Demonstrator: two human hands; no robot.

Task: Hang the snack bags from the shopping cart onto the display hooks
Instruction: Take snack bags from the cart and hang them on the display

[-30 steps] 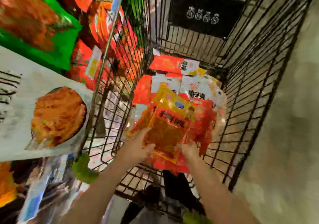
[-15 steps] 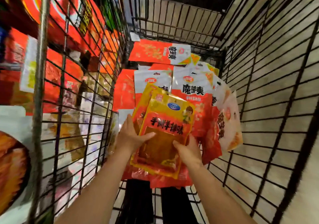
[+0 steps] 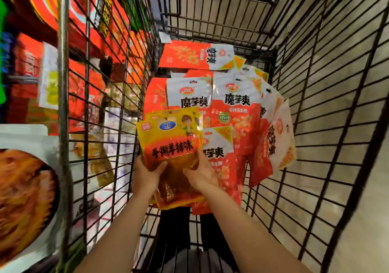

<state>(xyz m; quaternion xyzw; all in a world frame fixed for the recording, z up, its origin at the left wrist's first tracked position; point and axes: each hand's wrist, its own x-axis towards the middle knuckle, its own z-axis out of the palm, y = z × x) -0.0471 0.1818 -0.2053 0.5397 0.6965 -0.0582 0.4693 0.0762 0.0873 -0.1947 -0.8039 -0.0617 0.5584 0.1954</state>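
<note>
A stack of yellow snack bags [image 3: 170, 138] with a red band of black lettering is held upright inside the black wire shopping cart [image 3: 320, 125]. My left hand [image 3: 146, 174] grips the stack's left lower edge, thumb on the front. My right hand [image 3: 201, 172] grips its right lower side. Behind the stack, several red-and-white snack bags [image 3: 233, 104] lie piled in the cart, some slumped against the right wall.
Through the cart's left wire wall [image 3: 94, 104], display shelves with red and orange packages [image 3: 27, 66] show. A large white bag with an orange food picture [image 3: 25, 188] hangs at the near left. Pale floor lies beyond the cart's right side.
Both hands have lifted the yellow bags a little and squared them into an upright stack. My view has dropped closer into the cart.
</note>
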